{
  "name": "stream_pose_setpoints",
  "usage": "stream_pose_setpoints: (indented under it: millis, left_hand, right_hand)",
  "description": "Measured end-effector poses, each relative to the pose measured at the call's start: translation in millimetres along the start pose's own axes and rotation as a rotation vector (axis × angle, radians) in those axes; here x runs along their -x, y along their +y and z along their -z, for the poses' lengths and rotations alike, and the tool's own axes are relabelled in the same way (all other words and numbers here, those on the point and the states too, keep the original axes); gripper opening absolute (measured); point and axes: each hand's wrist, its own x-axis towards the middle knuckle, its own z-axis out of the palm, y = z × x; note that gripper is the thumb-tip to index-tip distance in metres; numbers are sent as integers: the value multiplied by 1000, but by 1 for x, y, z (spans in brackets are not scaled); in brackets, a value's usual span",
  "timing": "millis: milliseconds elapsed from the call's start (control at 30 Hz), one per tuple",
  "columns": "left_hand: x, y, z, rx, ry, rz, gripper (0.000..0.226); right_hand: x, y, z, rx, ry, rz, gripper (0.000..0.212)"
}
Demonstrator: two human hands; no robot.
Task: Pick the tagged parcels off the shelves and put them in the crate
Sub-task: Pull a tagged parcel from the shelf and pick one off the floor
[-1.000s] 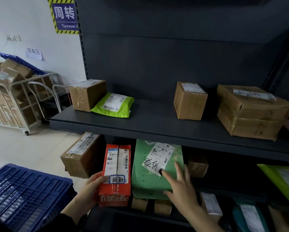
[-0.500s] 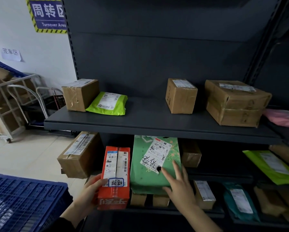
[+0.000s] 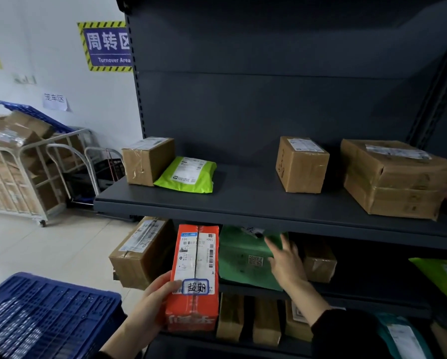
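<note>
Shelves (image 3: 243, 200) flank seemingly tiled floor (image 3: 48, 250); left hand (image 3: 149, 307) grips orange parcel (image 3: 196, 257).

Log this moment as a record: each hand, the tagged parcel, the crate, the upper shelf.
left hand: grips the orange parcel by its lower left edge
orange parcel: upright, handwritten tag near its lower end
right hand: fingers straight, against the green mailer
blue crate: lower left, orange parcel not yet in it
upper shelf: cardboard boxes and a lime mailer

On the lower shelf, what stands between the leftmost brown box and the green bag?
The orange parcel, gripped by the left hand, as the head view shows.
</note>
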Motion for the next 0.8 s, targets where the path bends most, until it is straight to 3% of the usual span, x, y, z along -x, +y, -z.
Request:
stream_pose_setpoints:
  millis: [200, 467, 633, 733, 800]
  left_hand:
    - [14, -6, -29, -8, 32, -40, 27]
    - [30, -33, -92, 11, 88, -80, 22]
    - [15, -51, -130, -11, 97, -86, 45]
    - [10, -58, -136, -48, 74, -73, 98]
    - [6, -63, -135, -58, 62, -51, 119]
  right_hand:
    - [28, 33, 11, -5, 92, 55, 56]
    - [26, 106, 32, 32, 111, -89, 55]
    - [-6, 118, 29, 65, 36, -134, 57]
    - [-24, 115, 22, 38, -23, -232, 75]
    - [-35, 114, 17, 14, -79, -313, 87]
